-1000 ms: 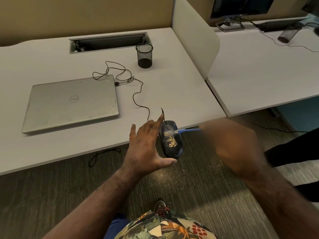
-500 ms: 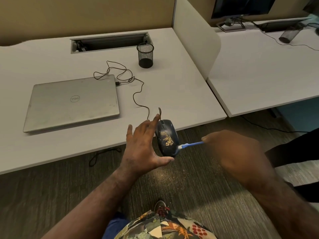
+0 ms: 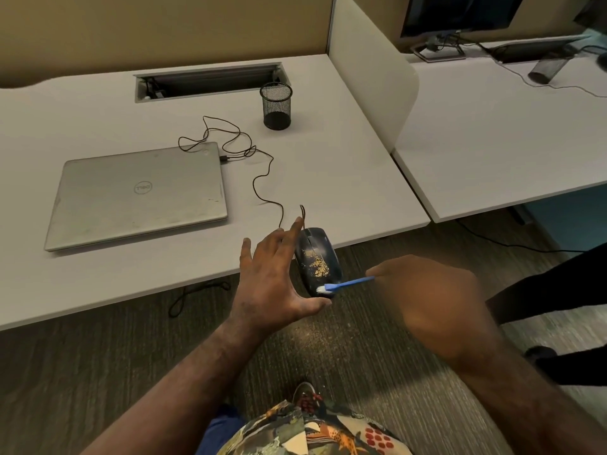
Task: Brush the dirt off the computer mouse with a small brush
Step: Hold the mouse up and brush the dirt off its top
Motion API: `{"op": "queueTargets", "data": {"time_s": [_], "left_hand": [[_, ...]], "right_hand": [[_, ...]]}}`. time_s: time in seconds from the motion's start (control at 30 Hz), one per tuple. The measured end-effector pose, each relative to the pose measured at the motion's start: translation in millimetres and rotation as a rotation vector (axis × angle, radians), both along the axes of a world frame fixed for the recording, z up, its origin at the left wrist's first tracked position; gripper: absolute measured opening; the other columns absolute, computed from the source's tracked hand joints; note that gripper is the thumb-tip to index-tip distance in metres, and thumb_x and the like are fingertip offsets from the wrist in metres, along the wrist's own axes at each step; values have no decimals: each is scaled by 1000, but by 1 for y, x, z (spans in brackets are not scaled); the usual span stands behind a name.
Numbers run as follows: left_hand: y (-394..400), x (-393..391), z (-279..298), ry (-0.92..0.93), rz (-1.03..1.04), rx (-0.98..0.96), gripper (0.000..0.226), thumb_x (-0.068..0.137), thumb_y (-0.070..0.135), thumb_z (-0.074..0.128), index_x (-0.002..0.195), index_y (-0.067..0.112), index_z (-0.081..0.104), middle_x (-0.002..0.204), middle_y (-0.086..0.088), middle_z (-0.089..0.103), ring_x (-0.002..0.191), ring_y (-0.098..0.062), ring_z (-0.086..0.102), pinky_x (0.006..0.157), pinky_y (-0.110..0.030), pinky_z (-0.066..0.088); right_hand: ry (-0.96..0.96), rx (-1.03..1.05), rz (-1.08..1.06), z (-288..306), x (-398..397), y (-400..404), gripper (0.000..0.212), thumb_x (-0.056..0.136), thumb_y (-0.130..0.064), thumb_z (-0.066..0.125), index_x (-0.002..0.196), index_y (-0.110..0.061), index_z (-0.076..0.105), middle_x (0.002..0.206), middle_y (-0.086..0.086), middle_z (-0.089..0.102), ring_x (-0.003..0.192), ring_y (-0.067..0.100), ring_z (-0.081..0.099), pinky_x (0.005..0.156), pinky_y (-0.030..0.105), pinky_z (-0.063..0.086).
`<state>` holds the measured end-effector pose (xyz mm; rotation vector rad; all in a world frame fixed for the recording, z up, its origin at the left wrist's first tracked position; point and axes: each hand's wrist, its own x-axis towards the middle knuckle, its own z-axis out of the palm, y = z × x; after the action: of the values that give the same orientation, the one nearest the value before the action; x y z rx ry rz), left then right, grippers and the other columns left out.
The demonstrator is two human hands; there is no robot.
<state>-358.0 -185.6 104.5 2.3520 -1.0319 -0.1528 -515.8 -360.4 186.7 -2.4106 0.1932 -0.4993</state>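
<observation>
My left hand [image 3: 272, 284] grips a dark wired computer mouse [image 3: 317, 257] between fingertips and thumb, lifted just past the desk's front edge, over the carpet. A patch of yellowish dirt [image 3: 318, 267] lies on the mouse's back. My right hand [image 3: 423, 300] holds a small brush with a blue handle [image 3: 348, 284]. Its white bristles touch the near end of the mouse, just below the dirt. The mouse's thin black cable [image 3: 262, 178] runs back over the desk to the laptop.
A closed silver laptop [image 3: 138, 195] lies on the white desk [image 3: 328, 165] at the left. A black mesh pen cup [image 3: 276, 106] stands behind, near a cable slot [image 3: 207, 82]. A white divider [image 3: 371, 73] separates a second desk at the right. Another person's dark legs [image 3: 558, 290] stand at the right.
The brush swept down the mouse from its upper part to its near end. The dirt patch looks smaller. My left hand kept its grip, shifting the mouse slightly.
</observation>
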Motion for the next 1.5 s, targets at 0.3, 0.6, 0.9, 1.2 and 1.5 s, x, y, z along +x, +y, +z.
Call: {"op": "queueTargets", "data": {"time_s": [0.3, 0.6, 0.9, 1.2, 1.5], "left_hand": [[-1, 0, -3, -32, -6, 5, 130, 55, 77, 69, 154, 29, 1, 149, -1, 33, 136, -13, 22, 116, -55, 0], [-2, 1, -4, -33, -4, 40, 128, 55, 79, 65, 153, 30, -1, 150, -1, 31, 138, -14, 20, 116, -56, 1], [-2, 2, -6, -38, -10, 39, 129, 55, 80, 65, 153, 30, -2, 150, -1, 31, 138, -15, 21, 116, -57, 1], [-2, 2, -6, -48, -15, 46, 129, 55, 80, 65, 153, 30, -2, 150, -2, 31, 137, -14, 20, 116, -54, -2], [2, 3, -4, -27, -18, 20, 128, 56, 79, 67, 153, 30, 0, 149, -2, 32, 138, -16, 23, 116, -57, 2]], "right_hand": [[-65, 48, -96, -8, 2, 12, 20, 86, -16, 68, 106, -16, 72, 92, -9, 71, 82, 0, 67, 66, 19, 57], [-91, 110, -107, 0, 1, 7, 20, 86, -23, 66, 104, -18, 72, 89, -13, 70, 76, 4, 68, 60, 18, 56], [-14, 108, -188, -4, 4, 5, 19, 86, -17, 69, 104, -16, 73, 84, -13, 69, 72, 5, 67, 58, 20, 56], [-50, 125, -129, 0, 1, 8, 18, 85, -15, 69, 103, -14, 73, 84, -11, 70, 72, 5, 68, 57, 18, 56], [-19, 64, -189, 3, 3, -5, 21, 86, -21, 65, 106, -21, 70, 87, -16, 67, 78, 4, 67, 60, 19, 56]]}}
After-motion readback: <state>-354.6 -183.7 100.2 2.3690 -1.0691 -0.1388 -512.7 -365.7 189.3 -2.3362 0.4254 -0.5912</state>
